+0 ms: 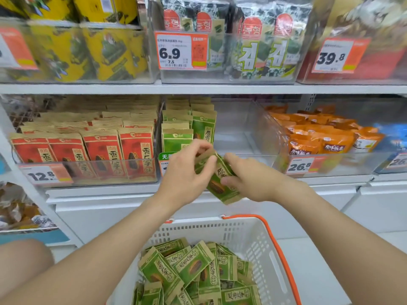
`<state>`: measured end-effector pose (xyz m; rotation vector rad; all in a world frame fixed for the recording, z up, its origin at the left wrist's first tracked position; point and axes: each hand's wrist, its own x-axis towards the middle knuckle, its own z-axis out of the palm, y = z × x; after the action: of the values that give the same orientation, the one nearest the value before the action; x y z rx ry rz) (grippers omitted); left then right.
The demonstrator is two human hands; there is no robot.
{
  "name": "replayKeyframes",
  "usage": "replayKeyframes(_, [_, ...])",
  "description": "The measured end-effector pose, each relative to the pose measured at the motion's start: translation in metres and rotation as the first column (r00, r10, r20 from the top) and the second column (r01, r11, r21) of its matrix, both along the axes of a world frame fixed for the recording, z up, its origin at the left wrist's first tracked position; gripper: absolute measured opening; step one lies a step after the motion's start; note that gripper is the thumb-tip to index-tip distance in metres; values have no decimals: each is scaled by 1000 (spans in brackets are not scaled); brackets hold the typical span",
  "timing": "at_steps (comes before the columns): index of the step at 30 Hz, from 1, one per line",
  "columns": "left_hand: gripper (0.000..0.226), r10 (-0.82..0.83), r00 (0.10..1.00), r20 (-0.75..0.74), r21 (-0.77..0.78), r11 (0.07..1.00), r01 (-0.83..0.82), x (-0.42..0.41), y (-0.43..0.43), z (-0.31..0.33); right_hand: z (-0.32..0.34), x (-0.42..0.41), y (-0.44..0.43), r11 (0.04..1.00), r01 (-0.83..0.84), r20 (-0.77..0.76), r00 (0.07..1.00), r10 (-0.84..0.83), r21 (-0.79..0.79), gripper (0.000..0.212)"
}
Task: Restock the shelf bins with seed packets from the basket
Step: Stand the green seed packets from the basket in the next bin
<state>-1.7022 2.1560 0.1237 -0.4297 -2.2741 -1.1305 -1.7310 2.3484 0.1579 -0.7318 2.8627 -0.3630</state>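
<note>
Both hands hold green seed packets (220, 183) in front of the middle shelf. My left hand (187, 172) pinches their top edge and my right hand (246, 179) grips them from the right side. Behind them stands a clear bin (242, 137) holding two rows of green packets (187, 126) on its left, with its right part bare. Below, a white basket (248, 241) with an orange handle holds several loose green seed packets (193, 271).
A bin of red seed packets (88, 148) sits left of the green one, and a bin of orange packets (326, 137) to the right. The upper shelf carries seaweed snack bins (231, 45). White cabinet fronts (132, 208) run below the shelf.
</note>
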Motion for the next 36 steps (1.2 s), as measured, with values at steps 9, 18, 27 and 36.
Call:
replayKeyframes(9, [48, 324, 936, -139, -320, 880, -352, -31, -35, 34, 16, -25, -17, 661, -27, -370, 846, -385, -750, 21])
replayKeyframes(18, [55, 296, 953, -64, -767, 596, -237, -75, -37, 41, -15, -93, -37, 800, 320, -116, 895, -431, -507, 23])
replayKeyframes(27, [48, 204, 974, -101, -885, 428, -182, -97, -38, 53, -21, -125, -69, 894, 329, 4, 939, -344, -303, 8])
replayKeyframes(36, [69, 333, 938, -93, -852, 461, -248, -104, -43, 47, -29, -142, -77, 796, 377, 94, 920, -380, -474, 26])
